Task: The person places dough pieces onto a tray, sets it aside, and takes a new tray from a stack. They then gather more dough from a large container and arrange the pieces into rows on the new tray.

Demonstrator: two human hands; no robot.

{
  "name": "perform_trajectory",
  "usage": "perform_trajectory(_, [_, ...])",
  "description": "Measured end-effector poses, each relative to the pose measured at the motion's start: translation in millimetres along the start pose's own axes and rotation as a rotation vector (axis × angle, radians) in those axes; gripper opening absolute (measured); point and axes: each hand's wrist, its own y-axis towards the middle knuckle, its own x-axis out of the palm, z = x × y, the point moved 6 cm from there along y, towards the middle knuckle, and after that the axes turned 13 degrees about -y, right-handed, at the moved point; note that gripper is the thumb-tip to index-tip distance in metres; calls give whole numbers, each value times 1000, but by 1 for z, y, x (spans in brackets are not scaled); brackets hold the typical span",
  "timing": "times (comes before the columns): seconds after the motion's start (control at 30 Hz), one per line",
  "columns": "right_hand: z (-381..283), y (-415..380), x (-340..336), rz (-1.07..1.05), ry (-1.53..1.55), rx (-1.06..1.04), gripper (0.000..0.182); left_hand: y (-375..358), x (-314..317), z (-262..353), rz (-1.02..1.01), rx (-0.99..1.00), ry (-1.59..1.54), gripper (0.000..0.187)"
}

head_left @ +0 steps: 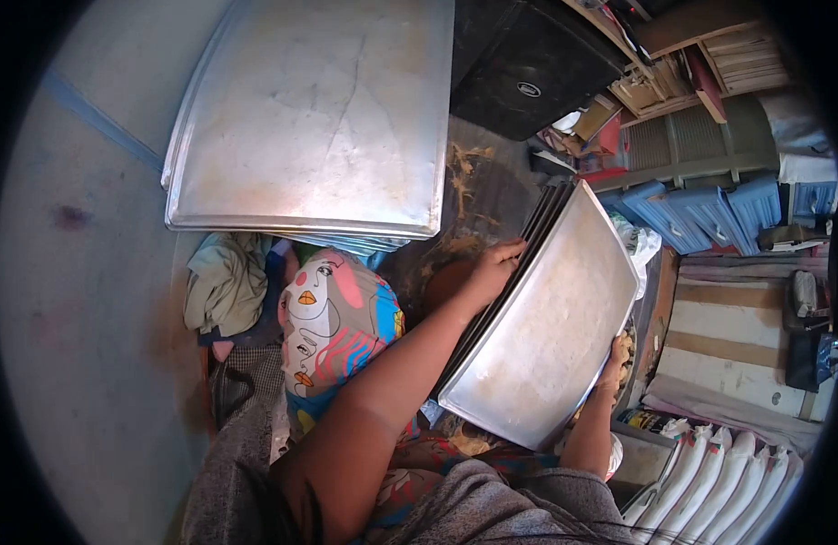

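A stack of metal baking trays hangs tilted between my hands in front of my body. My left hand grips the stack's left edge, where the dark rims of several layered trays show. On the far right side, my right hand is closed around the lower right edge, its fingers partly hidden. At the upper left lies another stack of similar trays, its top tray scuffed and creased. Just below that stack sits a bulging bundle of face-print fabric, near my left forearm.
A black speaker-like box stands at the top. Blue drawers and shelves with books line the right. Several white sacks fill the lower right. Crumpled clothes lie by the left wall.
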Motion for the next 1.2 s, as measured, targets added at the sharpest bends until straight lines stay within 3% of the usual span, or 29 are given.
perform_trajectory(0.27, [1, 3, -5, 71, -12, -14, 68, 1, 1, -2, 76, 55, 61, 34])
perform_trajectory(0.33, [-1, 0, -5, 97, -13, -9, 67, 1, -3, -2, 175, 95, -26, 29])
perform_trajectory(0.37, [1, 1, -7, 96, -8, 3, 67, 0, -5, -8, 239, 22, -70, 26])
perform_trajectory(0.47, [4, 4, -9, 97, -13, -10, 66, 0, -3, -3, 226, 168, 175, 26])
perform_trajectory(0.6, [7, 8, -15, 126, -51, -46, 65, 4, -4, -9, 160, 189, 208, 27])
perform_trajectory(0.67, [14, 16, -25, 115, -106, 8, 65, 1, -5, -7, 131, 51, 89, 34])
perform_trajectory(0.73, [29, 31, -42, 134, -184, 4, 64, -8, 1, 21, 115, 24, 82, 53])
perform_trajectory(0.8, [8, 20, -33, 257, -450, -199, 67, -6, 4, 23, 89, -4, 151, 57])
perform_trajectory(0.83, [9, 19, -32, 283, -413, -205, 67, -9, 9, 37, 41, 100, 394, 60])
perform_trajectory(0.93, [-15, 9, -26, 643, -960, -406, 65, -30, 41, 76, -85, 291, 855, 62])
perform_trajectory(0.97, [-25, 2, -21, 662, -1092, -374, 65, -38, 57, 88, -136, 356, 1055, 59])
perform_trajectory(1.0, [-47, -12, -7, 736, -1089, -588, 65, -44, 71, 99, -164, 378, 1075, 59])
perform_trajectory(1.1, [-129, -72, 30, 800, -994, -849, 65, -63, 120, 142, -182, 567, 1084, 46])
perform_trajectory(1.2, [-200, -141, 45, 872, -803, -1144, 65, -72, 178, 181, -215, 730, 996, 44])
